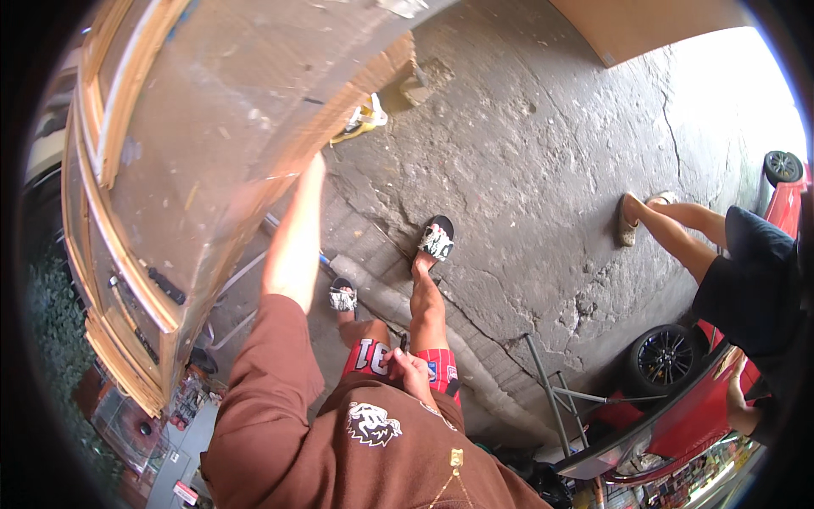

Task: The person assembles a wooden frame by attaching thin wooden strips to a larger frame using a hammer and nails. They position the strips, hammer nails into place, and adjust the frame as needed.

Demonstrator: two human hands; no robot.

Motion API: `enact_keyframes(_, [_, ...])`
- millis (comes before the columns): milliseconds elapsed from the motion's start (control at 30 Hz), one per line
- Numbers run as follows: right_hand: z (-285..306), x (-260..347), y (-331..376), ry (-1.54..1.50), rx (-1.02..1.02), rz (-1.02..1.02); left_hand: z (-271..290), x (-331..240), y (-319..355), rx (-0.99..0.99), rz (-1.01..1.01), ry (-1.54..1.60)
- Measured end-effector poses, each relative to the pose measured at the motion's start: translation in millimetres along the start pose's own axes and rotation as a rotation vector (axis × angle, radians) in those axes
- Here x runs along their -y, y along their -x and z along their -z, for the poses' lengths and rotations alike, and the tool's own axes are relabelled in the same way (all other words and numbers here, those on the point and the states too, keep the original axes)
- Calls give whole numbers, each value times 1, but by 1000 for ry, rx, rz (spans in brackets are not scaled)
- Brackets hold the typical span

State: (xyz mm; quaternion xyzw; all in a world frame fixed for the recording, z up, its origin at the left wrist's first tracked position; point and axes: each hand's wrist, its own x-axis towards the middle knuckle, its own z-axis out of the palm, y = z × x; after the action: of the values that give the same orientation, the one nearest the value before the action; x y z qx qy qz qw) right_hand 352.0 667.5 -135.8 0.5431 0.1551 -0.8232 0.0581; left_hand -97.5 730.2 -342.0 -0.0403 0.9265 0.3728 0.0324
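Note:
My left arm point(292, 242) stretches forward to the edge of a worn, brown wooden tabletop point(212, 102). The left hand is smeared by motion or hidden at that edge, so its fingers cannot be made out. Low in front of my red shorts point(363, 356), my right hand point(410, 373) is closed, fingers curled together. A small dark tip point(404, 342) shows just beyond its fingers; what it belongs to is unclear. Long light wooden strips point(127, 93) lie along the tabletop's left side. A dark-handled tool point(167, 287) lies near the table's near left corner.
A yellow and white object point(363, 119) lies on the cracked concrete floor point(526, 170). Another person point(742, 280) stands at the right, beside a red car with a black wheel point(664, 356). A metal frame point(551, 394) stands lower right; a fan point(136, 428) lower left.

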Motion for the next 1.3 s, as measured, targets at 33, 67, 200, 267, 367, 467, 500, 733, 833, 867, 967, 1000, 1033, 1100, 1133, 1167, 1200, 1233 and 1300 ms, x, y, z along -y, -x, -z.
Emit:
enact_keyframes(33, [6, -6, -4, 70, 6, -10, 4, -6, 19, -3, 34, -39])
enact_keyframes(67, [3, 2, -5, 70, 16, -22, 10, -15, 40, 24, 88, -56])
enact_keyframes(200, [-10, 13, -6, 127, -7, -59, 73, 35, 161, 479, 272, 271])
enact_keyframes(267, [-26, 24, -6, 201, -5, -65, 122, 56, 222, 681, 108, 68])
enact_keyframes(367, [-46, 19, -12, 439, 17, 4, 221, 60, 282, 857, 235, 102])
enact_keyframes(467, [-65, 21, -8, 835, -32, 130, 320, 34, 304, 802, 228, 120])
enact_keyframes(500, [-80, 26, -2, 1014, -33, 266, 341, 43, 303, 764, 217, 156])
enact_keyframes(733, [-161, 29, 45, 1430, 6, 982, 495, 48, 246, 528, 93, 126])
enact_keyframes(833, [-241, 23, 88, 1429, 3, 1110, 565, 39, 215, 392, -75, 228])
enact_keyframes(867, [-262, 16, 93, 1422, 0, 1161, 588, 39, 203, 322, -101, 228])
enact_keyframes(967, [-339, -9, 114, 1431, 27, 1277, 657, 55, 172, 109, -156, 175])
enact_keyframes(1000, [-366, -18, 119, 1443, 51, 1259, 677, 70, 159, 22, -182, 128])
enact_keyframes(1033, [-389, -25, 125, 1439, 40, 1229, 696, 83, 145, -66, -177, 49])
enact_keyframes(1100, [-420, -38, 113, 1421, 97, 1207, 729, 124, 120, -269, -139, -181])
enact_keyframes(1133, [-436, -44, 115, 1440, 96, 1182, 739, 151, 112, -384, -99, -334])
enact_keyframes(1167, [-447, -49, 113, 1478, 126, 1191, 752, 176, 107, -401, -45, -425])
enact_keyframes(1200, [-454, -52, 110, 1517, 156, 1198, 762, 198, 102, -417, 11, -515])
enact_keyframes(1233, [-458, -55, 105, 1532, 173, 1215, 768, 224, 101, -433, 10, -543])
enact_keyframes(1300, [-458, -58, 92, 1565, 201, 1245, 772, 258, 107, -459, 8, -599])
